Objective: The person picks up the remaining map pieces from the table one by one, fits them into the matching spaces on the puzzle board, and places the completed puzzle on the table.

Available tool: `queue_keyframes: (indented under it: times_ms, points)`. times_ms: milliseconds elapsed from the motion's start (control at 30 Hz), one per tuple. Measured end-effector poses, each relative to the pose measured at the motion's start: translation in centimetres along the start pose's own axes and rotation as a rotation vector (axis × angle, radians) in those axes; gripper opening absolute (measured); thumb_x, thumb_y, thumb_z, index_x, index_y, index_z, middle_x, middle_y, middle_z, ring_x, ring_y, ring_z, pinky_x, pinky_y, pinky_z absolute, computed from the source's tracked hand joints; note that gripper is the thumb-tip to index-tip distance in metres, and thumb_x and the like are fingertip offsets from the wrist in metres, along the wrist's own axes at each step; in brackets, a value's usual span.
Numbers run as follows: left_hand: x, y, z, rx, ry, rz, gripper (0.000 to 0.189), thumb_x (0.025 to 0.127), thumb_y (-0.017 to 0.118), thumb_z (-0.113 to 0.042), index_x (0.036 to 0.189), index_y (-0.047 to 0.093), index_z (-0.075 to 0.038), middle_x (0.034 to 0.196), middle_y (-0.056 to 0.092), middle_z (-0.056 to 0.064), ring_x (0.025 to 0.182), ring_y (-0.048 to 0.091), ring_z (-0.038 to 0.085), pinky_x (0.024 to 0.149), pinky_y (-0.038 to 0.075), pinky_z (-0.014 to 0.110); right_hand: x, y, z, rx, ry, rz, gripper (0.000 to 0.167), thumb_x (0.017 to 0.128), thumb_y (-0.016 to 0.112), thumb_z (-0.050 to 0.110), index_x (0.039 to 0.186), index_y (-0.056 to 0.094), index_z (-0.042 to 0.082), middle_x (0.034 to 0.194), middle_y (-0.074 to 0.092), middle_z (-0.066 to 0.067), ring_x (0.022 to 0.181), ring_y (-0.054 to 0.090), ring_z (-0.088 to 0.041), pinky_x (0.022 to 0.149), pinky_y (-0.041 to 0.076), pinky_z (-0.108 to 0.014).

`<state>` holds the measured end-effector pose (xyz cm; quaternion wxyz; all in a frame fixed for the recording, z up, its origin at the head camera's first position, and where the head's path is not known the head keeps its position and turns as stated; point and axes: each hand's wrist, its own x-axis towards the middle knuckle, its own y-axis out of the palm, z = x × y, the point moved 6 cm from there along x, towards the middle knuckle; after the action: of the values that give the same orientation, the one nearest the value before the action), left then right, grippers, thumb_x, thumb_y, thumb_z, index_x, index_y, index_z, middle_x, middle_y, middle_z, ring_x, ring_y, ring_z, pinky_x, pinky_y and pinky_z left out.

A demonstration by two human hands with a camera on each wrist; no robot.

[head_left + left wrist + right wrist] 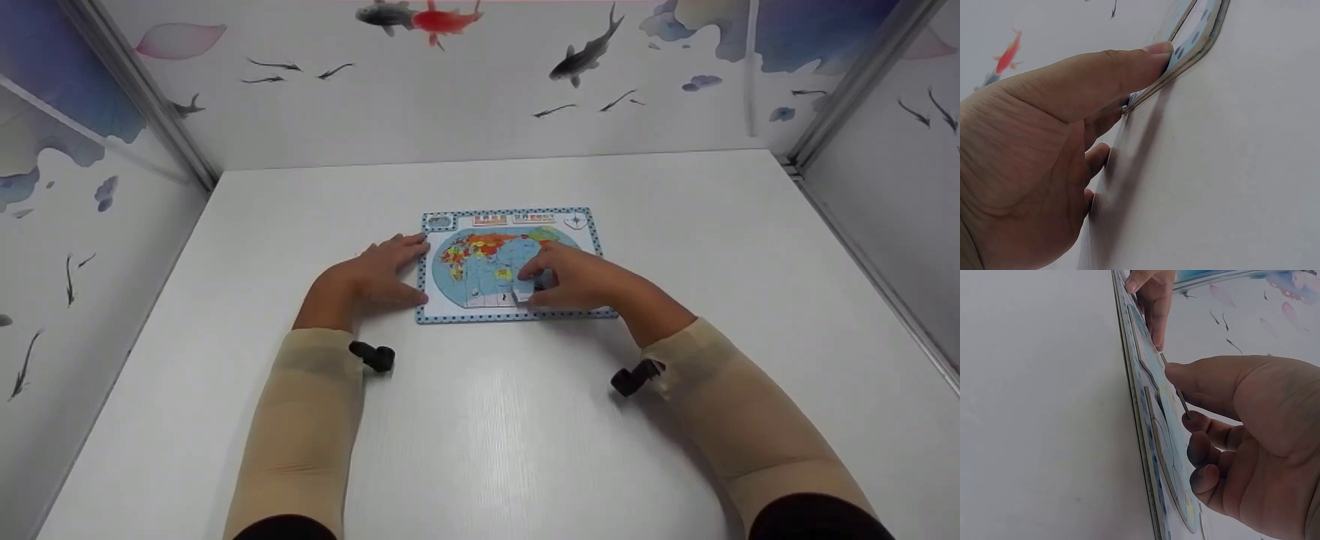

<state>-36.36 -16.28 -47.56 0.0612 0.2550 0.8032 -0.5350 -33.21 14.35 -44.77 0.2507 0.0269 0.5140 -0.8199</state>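
Observation:
A world map puzzle board (480, 317) with a blue dotted border lies on the white table. My right hand (577, 277) pinches a light blue puzzle piece (523, 291) between thumb and fingers, over the lower middle of the map. In the right wrist view, that thin piece (1184, 404) is tilted up from the board, and another piece (1171, 475) stands a little proud near the border. My left hand (382, 274) rests at the board's left edge with spread fingers. Its thumb (1129, 64) presses on the dotted border in the left wrist view.
White table surface (480, 435) surrounds the board. A back wall (480, 97) with painted fish and side panels (52, 247) enclose the table. Black camera mounts (373, 357) sit on both beige-sleeved wrists.

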Motion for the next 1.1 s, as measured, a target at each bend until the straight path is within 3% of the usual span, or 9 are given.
queue_keyframes:
  times_ms: [67, 433, 1100]
  points:
    - [-0.04, 0.02, -0.05, -0.003, -0.002, 0.001, 0.102, 0.088, 0.082, -0.051, 0.169, 0.021, -0.047, 0.182, 0.007, -0.015, 0.172, -0.005, 0.030, 0.135, 0.004, 0.069, 0.11, 0.14, -0.09, -0.004, -0.011, 0.008, 0.043, 0.092, 0.085, 0.039, 0.134, 0.074, 0.033, 0.128, 0.060, 0.006, 0.112, 0.057, -0.023, 0.097, 0.050, -0.039]
    - [0.12, 0.08, 0.09, 0.008, -0.012, 0.001, 0.099, 0.089, 0.081, -0.052, 0.169, 0.022, -0.049, 0.182, 0.007, -0.016, 0.171, -0.003, 0.034, 0.134, 0.006, 0.070, 0.14, 0.71, 0.18, -0.050, -0.078, 0.012, 0.047, 0.093, 0.084, 0.037, 0.138, 0.074, 0.027, 0.128, 0.061, 0.006, 0.118, 0.055, -0.020, 0.109, 0.050, -0.042]
    - [0.15, 0.17, 0.08, -0.014, -0.011, 0.000, 0.100, 0.088, 0.082, -0.050, 0.169, 0.022, -0.048, 0.182, 0.007, -0.015, 0.171, -0.005, 0.032, 0.135, 0.003, 0.069, 0.14, 0.66, 0.23, -0.024, -0.018, 0.008, 0.042, 0.092, 0.085, 0.038, 0.133, 0.076, 0.032, 0.127, 0.060, 0.007, 0.117, 0.057, -0.022, 0.109, 0.051, -0.043]
